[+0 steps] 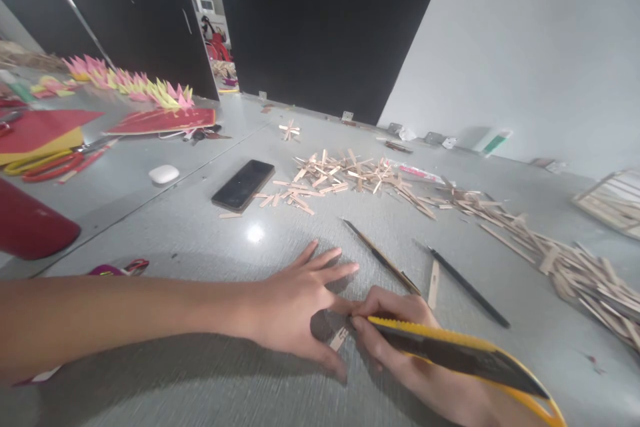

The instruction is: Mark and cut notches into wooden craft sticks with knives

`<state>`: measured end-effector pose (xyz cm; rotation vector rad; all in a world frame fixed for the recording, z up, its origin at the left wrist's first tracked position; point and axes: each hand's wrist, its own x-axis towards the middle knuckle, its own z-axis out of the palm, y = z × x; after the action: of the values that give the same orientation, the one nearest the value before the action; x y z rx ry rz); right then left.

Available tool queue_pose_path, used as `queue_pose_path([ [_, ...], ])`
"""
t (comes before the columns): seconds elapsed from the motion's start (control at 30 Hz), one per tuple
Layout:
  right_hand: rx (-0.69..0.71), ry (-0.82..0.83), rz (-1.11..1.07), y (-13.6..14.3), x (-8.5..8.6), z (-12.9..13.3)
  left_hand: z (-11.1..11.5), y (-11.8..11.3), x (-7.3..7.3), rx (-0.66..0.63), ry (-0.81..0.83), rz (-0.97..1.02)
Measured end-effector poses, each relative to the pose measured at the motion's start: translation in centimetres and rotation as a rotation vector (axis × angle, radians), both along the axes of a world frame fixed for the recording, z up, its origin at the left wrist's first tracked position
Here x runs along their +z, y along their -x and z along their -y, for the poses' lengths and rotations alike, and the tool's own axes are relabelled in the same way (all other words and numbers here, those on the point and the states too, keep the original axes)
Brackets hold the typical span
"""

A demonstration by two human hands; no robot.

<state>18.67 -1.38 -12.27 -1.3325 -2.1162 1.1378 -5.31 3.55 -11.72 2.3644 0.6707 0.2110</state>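
Note:
My left hand [300, 307] lies on the grey table with its fingers spread. Its thumb and index finger frame a short wooden stick [340, 339] with cut marks in it. My right hand [405, 340] is closed around a yellow and black utility knife [460, 350]. The knife's tip end is at the stick, close to my left index finger, and the blade itself is hidden by my fingers. Just beyond my right hand lie a thin pen-like tool [383, 257], a loose wooden stick [433, 285] and a black pencil-like tool [469, 288].
Loose wooden sticks [345, 173] lie heaped across the middle, with more sticks [575, 267] along the right. A phone [244, 185] and a white earbud case [164, 174] are ahead. Orange scissors [55, 165], red card [163, 121] and folded paper flowers [130, 83] occupy the left.

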Motion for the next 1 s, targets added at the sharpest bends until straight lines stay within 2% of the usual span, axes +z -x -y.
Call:
queue_pose_path([
  [0.13, 0.017, -0.004, 0.005, 0.2, 0.4, -0.2, -0.1, 0.0, 0.1, -0.009, -0.006, -0.021],
  [0.3, 0.044, -0.143, 0.04, 0.6, 0.9, -0.3, 0.0, 0.0, 0.6, -0.001, 0.009, -0.027],
  [0.6, 0.085, -0.254, 0.05, 1.0, 0.3, 0.1, 0.0, -0.1, 0.9, -0.052, -0.05, -0.091],
  [1.0, 0.136, -0.232, 0.013, 0.9, 0.2, -0.2, 0.4, -0.6, 1.4, 0.034, -0.042, -0.121],
])
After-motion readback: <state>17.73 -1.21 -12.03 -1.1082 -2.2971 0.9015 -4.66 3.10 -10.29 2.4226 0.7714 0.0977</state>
